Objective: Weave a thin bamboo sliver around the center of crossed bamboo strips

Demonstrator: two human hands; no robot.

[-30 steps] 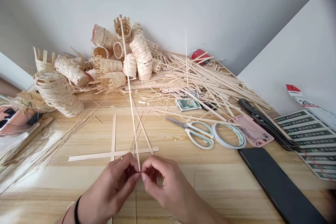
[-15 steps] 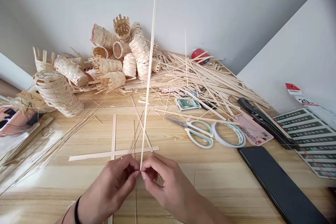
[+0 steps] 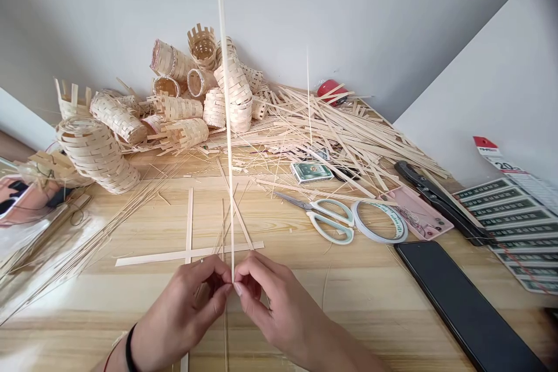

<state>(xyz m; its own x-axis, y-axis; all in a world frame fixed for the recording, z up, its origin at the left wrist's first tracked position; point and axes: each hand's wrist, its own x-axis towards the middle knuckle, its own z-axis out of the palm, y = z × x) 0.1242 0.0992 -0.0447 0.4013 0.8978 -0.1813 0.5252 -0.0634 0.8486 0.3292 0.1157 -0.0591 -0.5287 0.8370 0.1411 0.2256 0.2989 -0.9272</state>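
Observation:
A long, thin bamboo strip (image 3: 229, 186) stands nearly upright, leaning slightly left, its top running out of view. Its lower end is pinched between the fingertips of my left hand (image 3: 185, 305) and my right hand (image 3: 279, 299), which meet thumb to thumb. How each finger grips that end is partly hidden. Behind and under my left hand, two flat strips lie crossed on the table, one of them a wide crosswise strip (image 3: 148, 258). Thin splints also pass beneath my hands.
Woven baskets (image 3: 181, 133) are heaped at the back left, beside a pile of loose strips (image 3: 349, 133). To the right lie scissors (image 3: 331, 228), a tape roll (image 3: 355, 226), a pink tray (image 3: 429, 226), a black-handled cutter (image 3: 436, 203) and a phone (image 3: 462, 302).
The upper part of the strip has swung left, from leaning right to leaning slightly left. Both hands stay in nearly the same place, still pinching its lower end.

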